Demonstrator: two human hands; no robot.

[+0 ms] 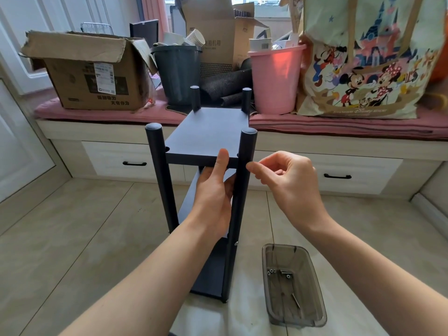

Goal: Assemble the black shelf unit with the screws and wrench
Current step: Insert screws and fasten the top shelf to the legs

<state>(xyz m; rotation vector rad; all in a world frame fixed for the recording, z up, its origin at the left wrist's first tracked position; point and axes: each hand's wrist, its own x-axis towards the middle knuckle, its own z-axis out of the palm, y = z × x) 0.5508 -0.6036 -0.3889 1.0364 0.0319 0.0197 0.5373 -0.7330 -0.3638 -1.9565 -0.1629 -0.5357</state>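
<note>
Shelf unit (208, 132), black, upright on floor tiles: rigid, light-looking, smooth. Left hand (213, 190) clamps top board's front edge; right hand (286, 180) fingertips pinched together against near right post (240, 202), screw unseen.

shelf unit (208, 132) base hidden, right fingers' (254, 166) contents unclear

Shelf unit (208, 134) stands left of tray (312, 314) holding screws (271, 271).

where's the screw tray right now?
Head view, lower right: the clear tray sits on the tiled floor, just right of the black shelf unit and below the right hand, holding a few screws.
</note>
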